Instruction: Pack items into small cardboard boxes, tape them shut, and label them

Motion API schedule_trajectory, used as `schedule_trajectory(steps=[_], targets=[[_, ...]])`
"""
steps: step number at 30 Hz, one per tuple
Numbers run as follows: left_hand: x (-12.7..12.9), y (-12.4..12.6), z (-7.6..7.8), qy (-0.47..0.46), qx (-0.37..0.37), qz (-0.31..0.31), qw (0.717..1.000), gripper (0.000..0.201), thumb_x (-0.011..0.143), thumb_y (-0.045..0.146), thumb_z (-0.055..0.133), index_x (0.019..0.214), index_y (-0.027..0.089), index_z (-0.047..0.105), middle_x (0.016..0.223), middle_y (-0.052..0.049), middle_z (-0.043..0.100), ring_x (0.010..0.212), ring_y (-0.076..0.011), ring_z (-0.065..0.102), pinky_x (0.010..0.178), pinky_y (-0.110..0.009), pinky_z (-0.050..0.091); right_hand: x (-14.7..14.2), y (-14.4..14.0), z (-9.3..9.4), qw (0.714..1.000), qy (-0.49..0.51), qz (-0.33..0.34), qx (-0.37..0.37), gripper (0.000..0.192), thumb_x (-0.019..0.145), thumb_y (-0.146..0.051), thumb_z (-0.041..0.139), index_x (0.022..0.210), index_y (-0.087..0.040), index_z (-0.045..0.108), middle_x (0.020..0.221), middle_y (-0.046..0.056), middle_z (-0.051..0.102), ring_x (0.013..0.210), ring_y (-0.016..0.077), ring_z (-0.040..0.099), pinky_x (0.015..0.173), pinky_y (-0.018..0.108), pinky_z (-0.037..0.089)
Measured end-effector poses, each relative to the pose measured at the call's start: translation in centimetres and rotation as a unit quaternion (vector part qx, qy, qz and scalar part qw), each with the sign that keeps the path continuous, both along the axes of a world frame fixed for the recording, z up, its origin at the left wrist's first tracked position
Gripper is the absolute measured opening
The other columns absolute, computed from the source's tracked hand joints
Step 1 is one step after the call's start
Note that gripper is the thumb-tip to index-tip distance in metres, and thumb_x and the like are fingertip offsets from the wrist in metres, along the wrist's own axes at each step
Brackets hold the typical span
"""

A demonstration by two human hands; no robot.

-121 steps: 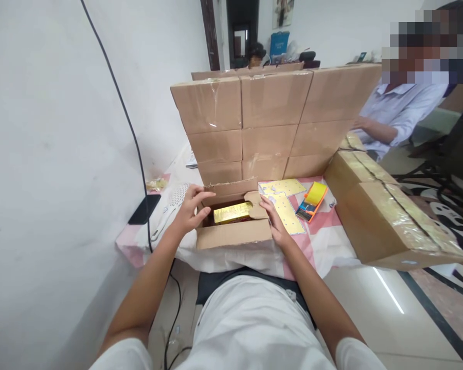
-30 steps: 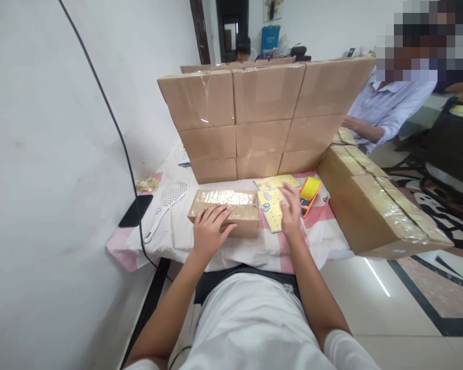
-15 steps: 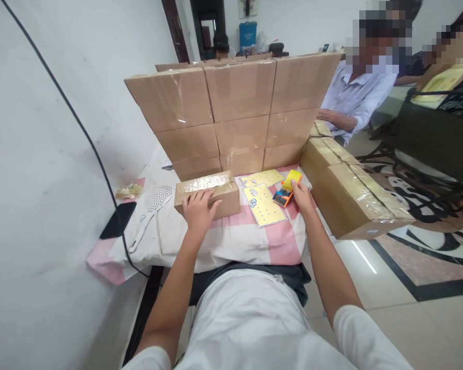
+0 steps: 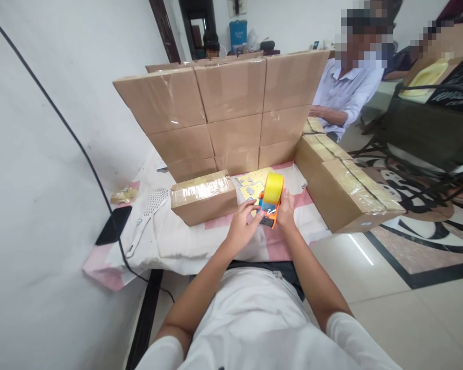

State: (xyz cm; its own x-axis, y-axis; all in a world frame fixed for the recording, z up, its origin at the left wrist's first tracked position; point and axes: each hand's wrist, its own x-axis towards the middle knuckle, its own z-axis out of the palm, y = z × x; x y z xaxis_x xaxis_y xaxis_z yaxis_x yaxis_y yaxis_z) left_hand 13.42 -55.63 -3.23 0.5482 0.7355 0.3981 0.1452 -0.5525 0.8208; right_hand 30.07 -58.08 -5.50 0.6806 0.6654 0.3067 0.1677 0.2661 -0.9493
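My right hand (image 4: 286,208) grips an orange tape dispenser (image 4: 270,200) with a yellow roll, held upright just above the pink and white cloth (image 4: 200,241). My left hand (image 4: 242,226) touches the dispenser's front end with its fingertips. To the left of both hands lies a small closed cardboard box (image 4: 202,198), its top covered with shiny clear tape. A yellow sheet (image 4: 250,184) with small stickers lies behind the dispenser, partly hidden by it.
A wall of stacked cardboard boxes (image 4: 231,108) stands at the back. Long taped boxes (image 4: 343,180) lie at the right. A white perforated scoop (image 4: 148,210), a black phone (image 4: 113,231) and a black cable (image 4: 73,139) are at the left. A seated person's sleeve (image 4: 341,97) shows behind.
The box went from open to closed and taped. My right hand picked up the tape dispenser and brought it in front of me; my left hand left the box and reached the dispenser.
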Motion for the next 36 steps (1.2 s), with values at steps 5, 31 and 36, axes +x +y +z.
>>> schedule_trajectory(steps=[5, 31, 36], targets=[[1.3, 0.2, -1.1, -0.04, -0.098, -0.046, 0.993, 0.017, 0.092, 0.032, 0.068, 0.083, 0.019, 0.074, 0.104, -0.011, 0.072, 0.106, -0.0232, 0.068, 0.101, -0.039, 0.053, -0.8, -0.2, -1.4, 1.0, -0.013, -0.005, -0.003, 0.065, 0.097, -0.078, 0.034, 0.083, -0.022, 0.064, 0.072, 0.004, 0.065, 0.072, 0.0225, 0.064, 0.071, 0.037, 0.057], [-1.6, -1.5, 0.2, -0.028, -0.297, -0.06, 0.953, 0.041, 0.08, 0.055, 0.069, 0.082, 0.014, 0.075, 0.062, -0.002, 0.065, 0.047, -0.0112, 0.051, 0.049, -0.024, 0.037, 1.0, 1.9, 2.2, 0.986, -0.014, -0.145, 0.083, 0.053, 0.097, -0.069, 0.042, 0.068, -0.025, 0.043, 0.064, -0.003, 0.044, 0.059, 0.0149, 0.043, 0.055, 0.029, 0.038], [-1.7, -1.8, -0.2, -0.007, -0.273, -0.053, 0.96, 0.044, 0.082, 0.057, 0.068, 0.087, 0.014, 0.077, 0.065, -0.003, 0.068, 0.051, -0.012, 0.051, 0.05, -0.024, 0.035, 1.9, 2.0, 2.6, 0.985, 0.051, -0.135, 0.095, 0.049, 0.095, -0.067, 0.047, 0.072, -0.024, 0.046, 0.067, -0.003, 0.046, 0.061, 0.0147, 0.047, 0.058, 0.029, 0.045]])
